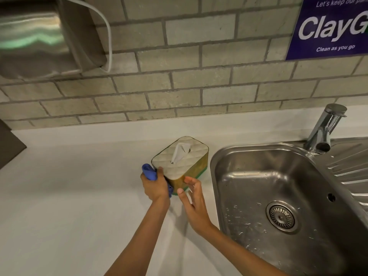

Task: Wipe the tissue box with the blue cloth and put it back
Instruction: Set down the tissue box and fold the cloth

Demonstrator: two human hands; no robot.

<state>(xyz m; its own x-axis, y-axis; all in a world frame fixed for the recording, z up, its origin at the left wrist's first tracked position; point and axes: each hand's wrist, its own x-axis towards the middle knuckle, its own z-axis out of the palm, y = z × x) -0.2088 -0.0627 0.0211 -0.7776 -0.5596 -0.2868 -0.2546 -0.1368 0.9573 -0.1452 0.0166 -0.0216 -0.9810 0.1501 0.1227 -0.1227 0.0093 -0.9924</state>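
The tissue box (184, 163) stands on the white counter (69, 196), just left of the sink. It has a quilted cream top, yellow-brown sides, a green base, and a white tissue sticking up. My left hand (154, 185) grips the bunched blue cloth (149, 172) and presses it against the box's near left corner. My right hand (192, 198) hovers with fingers spread at the box's near right corner, fingertips touching or almost touching its side.
A steel sink (278, 196) with a drain and water drops lies right of the box, with a tap (324, 128) behind it. A metal dispenser (39, 36) hangs on the tiled wall at upper left. A purple sign (330, 26) is at upper right.
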